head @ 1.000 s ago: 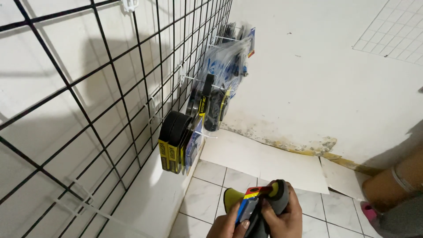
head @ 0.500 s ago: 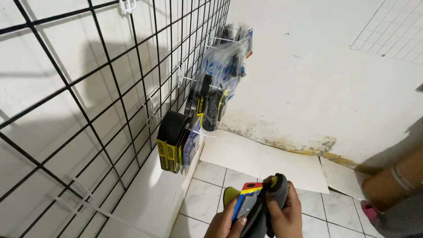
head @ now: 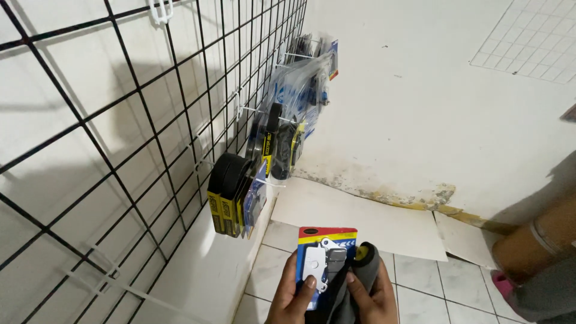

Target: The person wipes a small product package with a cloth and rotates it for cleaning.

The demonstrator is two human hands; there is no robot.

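At the bottom centre of the head view, my left hand (head: 294,300) holds a small carded blister pack (head: 324,255) with a blue, yellow and red card and grey metal parts under clear plastic; the thumb rests on its front. My right hand (head: 369,300) grips a dark grey cloth (head: 354,282) wrapped around something with a yellow tip, pressed against the pack's right edge. Both hands are low, in front of the black wire grid (head: 150,120) on the left wall.
White hooks on the wire grid carry packaged goods: black rolls with yellow labels (head: 231,192) nearest, more packs (head: 276,144) behind, clear blue-printed bags (head: 306,84) farthest. White boards (head: 360,216) lie on the tiled floor by the stained wall. Another person's leg (head: 534,240) is at the right.
The blister pack has been turned up so its front now faces me. The cloth has shifted to the pack's right side. My view has dipped slightly.
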